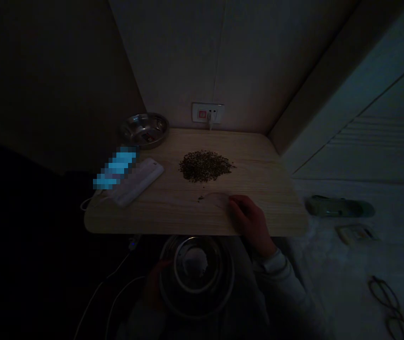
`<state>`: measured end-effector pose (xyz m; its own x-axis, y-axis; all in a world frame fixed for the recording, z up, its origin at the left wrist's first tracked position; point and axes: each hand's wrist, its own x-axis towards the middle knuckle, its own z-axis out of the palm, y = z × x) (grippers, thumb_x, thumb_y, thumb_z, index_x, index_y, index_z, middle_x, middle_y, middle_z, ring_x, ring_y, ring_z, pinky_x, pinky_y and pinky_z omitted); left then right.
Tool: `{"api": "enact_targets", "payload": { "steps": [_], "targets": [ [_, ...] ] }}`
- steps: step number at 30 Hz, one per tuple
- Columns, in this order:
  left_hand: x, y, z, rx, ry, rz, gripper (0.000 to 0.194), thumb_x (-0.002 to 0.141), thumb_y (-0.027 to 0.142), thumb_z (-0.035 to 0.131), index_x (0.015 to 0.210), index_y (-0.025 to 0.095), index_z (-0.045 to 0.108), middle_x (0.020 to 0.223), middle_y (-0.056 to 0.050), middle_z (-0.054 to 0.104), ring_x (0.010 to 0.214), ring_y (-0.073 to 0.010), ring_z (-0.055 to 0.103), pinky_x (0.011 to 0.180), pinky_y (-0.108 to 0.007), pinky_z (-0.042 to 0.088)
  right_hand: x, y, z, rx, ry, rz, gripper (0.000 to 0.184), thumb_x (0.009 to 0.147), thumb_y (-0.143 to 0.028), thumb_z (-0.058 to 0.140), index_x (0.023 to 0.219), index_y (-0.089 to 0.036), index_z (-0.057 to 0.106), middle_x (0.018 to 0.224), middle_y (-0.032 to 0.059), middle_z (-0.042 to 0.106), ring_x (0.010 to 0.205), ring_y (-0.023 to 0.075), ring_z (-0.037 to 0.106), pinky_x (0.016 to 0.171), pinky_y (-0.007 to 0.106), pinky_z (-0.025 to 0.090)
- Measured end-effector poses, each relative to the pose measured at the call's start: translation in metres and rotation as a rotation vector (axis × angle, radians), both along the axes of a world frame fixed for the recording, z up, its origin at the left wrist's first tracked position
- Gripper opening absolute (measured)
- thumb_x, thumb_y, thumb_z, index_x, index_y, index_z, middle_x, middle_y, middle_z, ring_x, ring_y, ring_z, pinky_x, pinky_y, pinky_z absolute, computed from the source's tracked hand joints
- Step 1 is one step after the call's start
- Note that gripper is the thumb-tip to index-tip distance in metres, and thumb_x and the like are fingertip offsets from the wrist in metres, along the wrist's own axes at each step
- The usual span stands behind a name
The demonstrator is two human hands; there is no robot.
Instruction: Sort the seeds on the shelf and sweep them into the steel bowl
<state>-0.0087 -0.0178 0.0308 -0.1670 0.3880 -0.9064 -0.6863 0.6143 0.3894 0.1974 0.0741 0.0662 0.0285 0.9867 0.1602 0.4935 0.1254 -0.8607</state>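
Note:
On the small wooden table [173,215] lies a pile of small dark grains [205,166], perhaps seeds. My right hand [249,222] rests at the table's front edge, its fingers closed on a thin, see-through curved piece [216,198] whose kind I cannot make out. A few stray grains [200,199] lie at that piece's left end. Below the table edge, my left hand [155,283] grips the left side of a metal bowl [197,309] in my lap. Inside it sits a smaller round container [178,278] with something white [195,262] at its bottom.
A steel bowl [145,127] stands at the table's back left. A lit phone [117,167] and a white power bank [138,182] with cables lie at the left. Behind is a wall socket [208,113]. Glasses [388,302] and a greenish case [340,207] lie on the right. The room is dim.

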Motion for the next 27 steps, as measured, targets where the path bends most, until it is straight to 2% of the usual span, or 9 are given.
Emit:
{"api": "enact_targets", "payload": {
  "steps": [4,7,12,15,17,20,23,25,27],
  "targets": [
    [0.0,0.0,-0.002,-0.058,0.01,-0.025,0.025,0.067,0.005,0.044,0.048,0.012,0.058,0.048,-0.005,0.061,0.053,-0.0182,0.059,0.068,-0.034,0.044,-0.001,-0.004,0.001,0.067,-0.122,0.076,0.016,0.078,-0.026,0.045,0.089,-0.02,0.054,0.084,0.003,0.059,0.077,0.014,0.053,0.07,0.027,0.042],
    [0.001,0.0,0.0,-0.029,0.055,-0.032,0.022,0.063,0.004,0.046,0.047,0.013,0.058,0.047,-0.003,0.06,0.055,-0.0185,0.059,0.071,-0.035,0.043,0.0,-0.001,0.004,0.152,-0.199,0.115,0.015,0.078,-0.024,0.045,0.089,-0.02,0.054,0.083,0.0032,0.059,0.078,0.0142,0.052,0.071,0.027,0.042],
    [-0.002,-0.001,0.0,-0.006,0.034,-0.039,0.02,0.062,0.004,0.047,0.047,0.013,0.057,0.047,-0.003,0.061,0.049,-0.0175,0.058,0.066,-0.034,0.045,0.001,0.01,0.011,0.235,-0.28,0.19,0.014,0.079,-0.022,0.045,0.087,-0.019,0.055,0.081,0.0035,0.059,0.078,0.0144,0.052,0.071,0.028,0.041],
    [-0.004,-0.001,-0.001,-0.081,0.024,-0.051,0.023,0.066,0.007,0.046,0.046,0.013,0.057,0.045,-0.005,0.06,0.048,-0.018,0.057,0.064,-0.034,0.045,-0.001,0.014,0.014,0.254,-0.323,0.235,0.015,0.079,-0.023,0.044,0.087,-0.019,0.056,0.08,0.0042,0.06,0.077,0.0154,0.052,0.071,0.029,0.041],
    [-0.004,0.001,0.002,-0.07,0.035,-0.026,0.025,0.066,0.005,0.044,0.045,0.013,0.057,0.045,-0.004,0.06,0.047,-0.0173,0.057,0.065,-0.034,0.044,-0.002,0.017,0.015,0.261,-0.346,0.25,0.016,0.079,-0.024,0.044,0.087,-0.019,0.057,0.079,0.0044,0.06,0.076,0.0157,0.052,0.07,0.03,0.041],
    [0.0,0.004,0.013,0.002,0.063,0.007,0.027,0.062,-0.001,0.043,0.044,0.014,0.056,0.045,-0.003,0.06,0.048,-0.0162,0.057,0.066,-0.032,0.044,-0.004,0.019,0.014,0.274,-0.365,0.265,0.017,0.079,-0.024,0.044,0.087,-0.019,0.058,0.079,0.0044,0.061,0.075,0.0159,0.053,0.07,0.03,0.041],
    [0.002,0.007,0.022,-0.028,0.047,-0.009,0.027,0.06,-0.001,0.044,0.041,0.015,0.055,0.043,-0.003,0.058,0.046,-0.0162,0.055,0.062,-0.031,0.044,-0.004,0.02,0.012,0.261,-0.372,0.274,0.017,0.079,-0.024,0.044,0.088,-0.019,0.058,0.08,0.0044,0.061,0.076,0.0161,0.053,0.07,0.03,0.041],
    [0.003,0.007,0.023,-0.019,0.042,0.0,0.027,0.061,0.0,0.045,0.042,0.015,0.056,0.043,-0.004,0.059,0.046,-0.0166,0.056,0.061,-0.03,0.044,-0.004,0.021,0.011,0.256,-0.37,0.263,0.017,0.079,-0.025,0.044,0.088,-0.019,0.058,0.08,0.0045,0.061,0.076,0.0161,0.053,0.07,0.03,0.042],
    [0.002,0.006,0.017,-0.028,0.006,0.001,0.026,0.062,0.003,0.045,0.041,0.015,0.056,0.043,-0.005,0.059,0.048,-0.0182,0.056,0.061,-0.032,0.045,-0.004,0.022,0.009,0.262,-0.364,0.251,0.017,0.079,-0.025,0.044,0.088,-0.019,0.058,0.08,0.0044,0.061,0.076,0.0159,0.053,0.07,0.03,0.042]
  ]
}}
